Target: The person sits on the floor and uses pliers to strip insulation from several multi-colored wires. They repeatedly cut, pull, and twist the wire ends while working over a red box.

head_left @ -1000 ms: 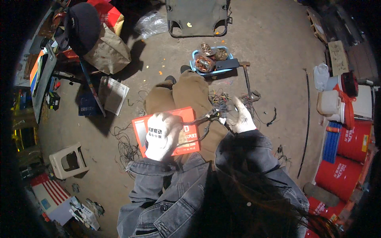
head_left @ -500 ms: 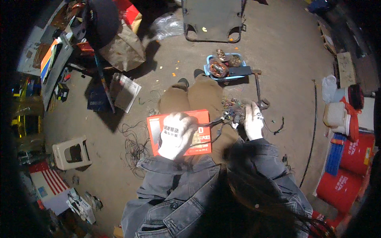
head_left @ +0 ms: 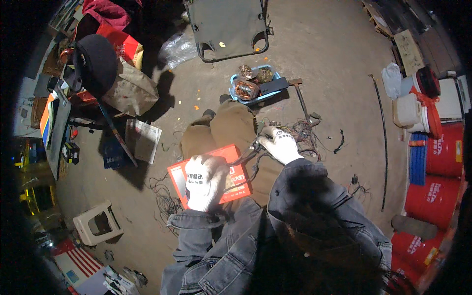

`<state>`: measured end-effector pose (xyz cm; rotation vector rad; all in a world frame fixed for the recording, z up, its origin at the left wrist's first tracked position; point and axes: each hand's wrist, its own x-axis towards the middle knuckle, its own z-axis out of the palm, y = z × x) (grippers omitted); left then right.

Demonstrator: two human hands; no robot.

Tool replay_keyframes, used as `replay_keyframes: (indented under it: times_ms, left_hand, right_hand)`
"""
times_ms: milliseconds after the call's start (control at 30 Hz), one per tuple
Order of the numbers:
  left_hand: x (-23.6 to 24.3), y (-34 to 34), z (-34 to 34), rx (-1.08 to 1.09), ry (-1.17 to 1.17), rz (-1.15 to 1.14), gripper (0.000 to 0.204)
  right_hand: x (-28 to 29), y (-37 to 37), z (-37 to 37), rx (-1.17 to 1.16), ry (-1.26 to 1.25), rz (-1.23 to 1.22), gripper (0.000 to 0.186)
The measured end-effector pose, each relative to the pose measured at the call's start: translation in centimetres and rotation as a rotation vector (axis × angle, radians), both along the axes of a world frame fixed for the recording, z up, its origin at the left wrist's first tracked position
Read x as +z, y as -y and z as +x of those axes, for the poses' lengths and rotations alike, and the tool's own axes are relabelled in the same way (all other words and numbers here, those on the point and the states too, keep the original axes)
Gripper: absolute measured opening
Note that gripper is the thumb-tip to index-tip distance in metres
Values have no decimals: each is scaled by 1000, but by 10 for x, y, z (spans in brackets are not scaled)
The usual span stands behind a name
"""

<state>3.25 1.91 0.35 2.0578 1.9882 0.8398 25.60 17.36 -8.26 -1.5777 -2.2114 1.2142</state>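
Note:
My left hand (head_left: pixel 202 182), in a white glove, is closed around dark wiring over a red box (head_left: pixel 239 188) on my lap. A black cable (head_left: pixel 242 160) runs from its fist toward my right hand (head_left: pixel 279 145). That hand, also white-gloved, pinches the cable's far end, where small connectors (head_left: pixel 255 146) show by the fingertips. Just beyond my right hand lies a tangle of thin wires (head_left: pixel 302 132), partly hidden by the hand. What sits inside the left fist cannot be seen.
Ahead stands a light-blue basket (head_left: pixel 253 102) holding bags of small parts, with a hammer (head_left: pixel 301 100) beside it. Loose wire (head_left: pixel 166 196) lies left of my lap. A beige plastic stool (head_left: pixel 89 223) stands left; red drums (head_left: pixel 435 196) line the right. A long black rod (head_left: pixel 381 142) lies on the floor.
My right hand has drawn away from the wire tangle, leftward toward my left hand, its fingers now on the cable end. My left hand keeps its grip. The whole view has turned slightly.

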Motion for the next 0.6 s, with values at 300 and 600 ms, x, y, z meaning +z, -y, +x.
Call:
replay_keyframes:
  times_ms: [300,600]
  left_hand:
    - [-11,-1,7,148,49,-131,23]
    - [1,5,-4,-72,290,-156,26]
  right_hand:
    - [16,-17,12,-347,-394,-322,37]
    - [-31,-44,2,-849,-755,-545,44]
